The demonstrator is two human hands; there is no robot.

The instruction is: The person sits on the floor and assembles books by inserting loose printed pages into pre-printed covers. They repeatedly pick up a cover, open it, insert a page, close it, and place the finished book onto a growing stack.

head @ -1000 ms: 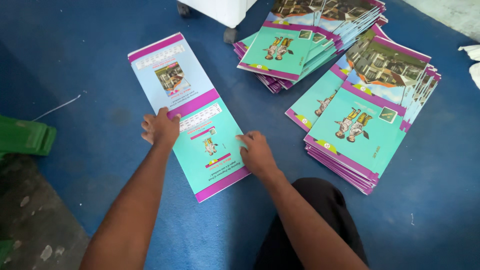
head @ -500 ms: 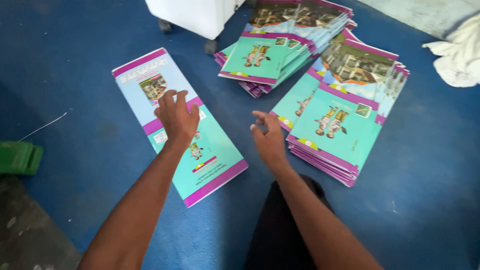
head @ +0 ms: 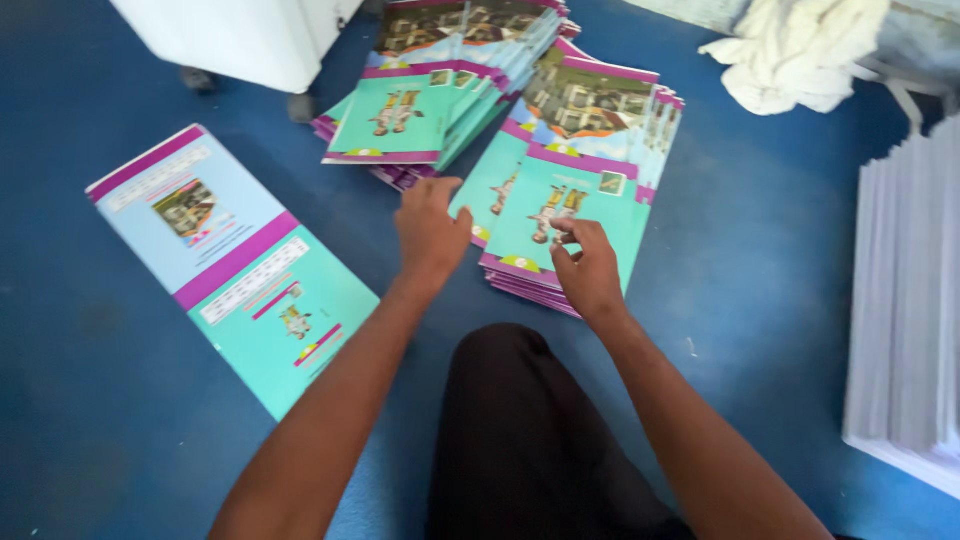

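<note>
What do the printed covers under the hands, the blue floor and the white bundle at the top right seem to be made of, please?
The printed covers look like thin coated paper or card: flat, colour-printed sheets with a slight sheen. The blue floor seems painted concrete, matte and scuffed, though that is uncertain. The white bundle looks like soft, crumpled cloth.

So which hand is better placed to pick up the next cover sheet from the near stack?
Probably the right hand: its fingers already rest on the top sheet of the near stack. The left hand sits at the stack's left edge.
</note>
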